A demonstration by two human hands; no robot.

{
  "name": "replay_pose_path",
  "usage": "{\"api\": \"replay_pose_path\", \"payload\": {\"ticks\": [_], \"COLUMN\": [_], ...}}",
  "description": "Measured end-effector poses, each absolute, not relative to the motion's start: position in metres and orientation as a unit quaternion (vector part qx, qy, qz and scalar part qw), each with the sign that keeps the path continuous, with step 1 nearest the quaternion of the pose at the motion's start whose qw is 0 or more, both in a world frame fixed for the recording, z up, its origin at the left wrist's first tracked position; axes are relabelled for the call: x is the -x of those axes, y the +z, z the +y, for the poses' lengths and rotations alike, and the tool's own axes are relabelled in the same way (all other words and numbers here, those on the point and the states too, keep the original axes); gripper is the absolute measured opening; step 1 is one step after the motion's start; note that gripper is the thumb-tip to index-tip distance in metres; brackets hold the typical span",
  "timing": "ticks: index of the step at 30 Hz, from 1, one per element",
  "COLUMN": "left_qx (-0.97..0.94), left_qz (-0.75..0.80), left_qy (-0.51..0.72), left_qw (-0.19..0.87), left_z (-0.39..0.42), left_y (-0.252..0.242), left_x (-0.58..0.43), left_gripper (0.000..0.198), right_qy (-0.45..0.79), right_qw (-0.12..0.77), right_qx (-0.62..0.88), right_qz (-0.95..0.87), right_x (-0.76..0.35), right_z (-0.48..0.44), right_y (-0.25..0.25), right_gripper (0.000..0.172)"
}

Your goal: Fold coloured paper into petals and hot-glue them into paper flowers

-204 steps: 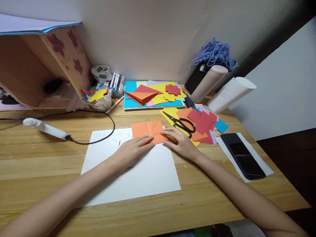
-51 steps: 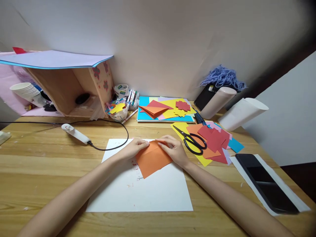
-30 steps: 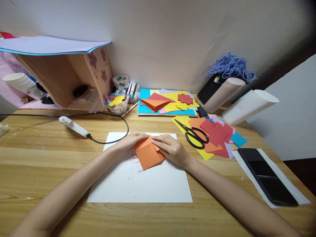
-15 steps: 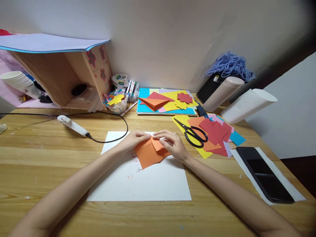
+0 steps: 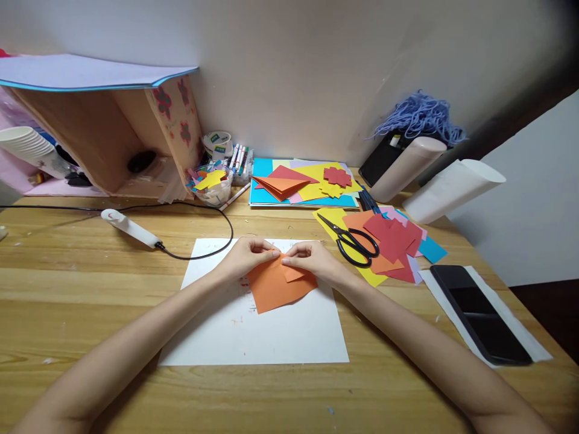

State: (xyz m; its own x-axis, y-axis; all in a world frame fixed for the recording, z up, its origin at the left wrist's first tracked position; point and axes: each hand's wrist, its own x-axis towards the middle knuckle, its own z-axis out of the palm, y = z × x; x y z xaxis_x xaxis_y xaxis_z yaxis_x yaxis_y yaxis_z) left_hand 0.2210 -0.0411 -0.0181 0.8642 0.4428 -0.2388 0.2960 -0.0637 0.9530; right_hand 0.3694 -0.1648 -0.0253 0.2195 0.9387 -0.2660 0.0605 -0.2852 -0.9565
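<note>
An orange sheet of paper (image 5: 275, 292) with a folded flap near its upper right is held just above a white sheet (image 5: 289, 337). My left hand (image 5: 248, 256) pinches its top edge between thumb and fingers. Close beside it, my right hand (image 5: 312, 259) grips the same edge at the flap, thumb on top and fingers curled behind. The two thumbs almost meet. Parts of the paper's upper edge are hidden by my fingers. Red and orange marks show on the white sheet to the left of the orange paper.
Black-handled scissors (image 5: 357, 246) lie on coloured paper pieces (image 5: 393, 241) to the right. A phone (image 5: 479, 313) rests on white tissue. At the back are stacked coloured papers (image 5: 262, 199), a tub of scraps (image 5: 217, 190) and markers. A white corded device (image 5: 131, 229) lies at left.
My right hand has shifted from lying over the flap to pinching the top edge beside my left thumb. The orange paper has turned slightly and more of its right side shows.
</note>
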Motion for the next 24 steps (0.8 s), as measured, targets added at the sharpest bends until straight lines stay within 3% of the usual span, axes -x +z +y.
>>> {"api": "replay_pose_path", "payload": {"ticks": [24], "left_qx": [-0.753], "left_qz": [0.278], "left_qy": [0.074], "left_qw": [0.592], "left_z": [-0.0418], "left_y": [-0.0222], "left_x": [-0.2242], "left_gripper": [0.034], "right_qy": [0.478], "right_qw": [0.440], "right_qx": [0.661], "right_qz": [-0.375], "right_x": [-0.3661], "right_z": [-0.1654], "right_y": [-0.0301], "right_gripper": [0.033]}}
